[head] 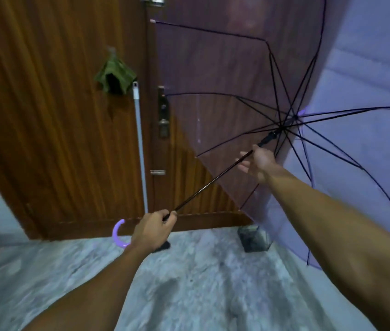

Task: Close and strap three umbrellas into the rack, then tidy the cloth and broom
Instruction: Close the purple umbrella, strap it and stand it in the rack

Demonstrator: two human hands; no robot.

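Both hands clamp the open purple umbrella: left hand by the handle, right hand on its shaft. Its canopy veils the wooden door, beside the hanging green cloth and leaning broom.

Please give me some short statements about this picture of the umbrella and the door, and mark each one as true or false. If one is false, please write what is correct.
1. The umbrella is open, with its ribs spread. True.
2. The left hand grips the shaft just above the curved purple handle. True.
3. The right hand hangs free and touches nothing. False: it holds the shaft close below the black runner.
4. The green cloth lies on the floor. False: it hangs on the wooden door.
5. A long pale pole stands upright against the door, below the cloth. True.
6. The umbrella canopy is solid black. False: it is see-through purple.
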